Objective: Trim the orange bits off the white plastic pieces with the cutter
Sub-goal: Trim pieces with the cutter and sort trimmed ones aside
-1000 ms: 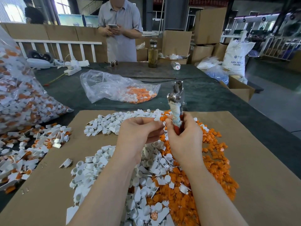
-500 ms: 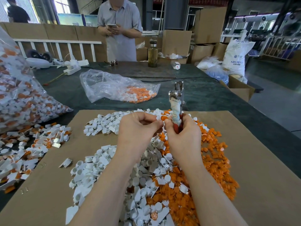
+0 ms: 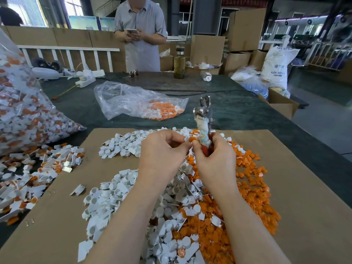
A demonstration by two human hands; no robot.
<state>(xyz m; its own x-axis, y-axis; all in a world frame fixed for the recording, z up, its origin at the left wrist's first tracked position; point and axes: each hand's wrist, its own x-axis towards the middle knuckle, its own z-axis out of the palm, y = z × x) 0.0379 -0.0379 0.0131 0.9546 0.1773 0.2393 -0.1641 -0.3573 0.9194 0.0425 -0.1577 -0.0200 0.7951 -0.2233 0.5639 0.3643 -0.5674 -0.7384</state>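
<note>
Both hands raised over the heap, mid-surface. Left hand [image 3: 163, 149] pinches a small white-and-orange piece [image 3: 189, 139] at its fingertips. Right hand [image 3: 215, 155] grips the cutter [image 3: 204, 121] by its wrapped handles, blades pointing up and far, clear of the piece. Since a second ago the hands have lifted slightly and the orange end now shows between the thumbs, touching both; cutter barely shifted. Likely a piece being turned into position, cut not yet made. Trimmed white pieces [image 3: 123, 143] left, orange bits [image 3: 251, 180] right on the cardboard sheet [image 3: 304, 187].

factory floor: stacked cartons [image 3: 245, 29], resin sack [image 3: 276, 67], bagged parts [image 3: 24, 111].
</note>
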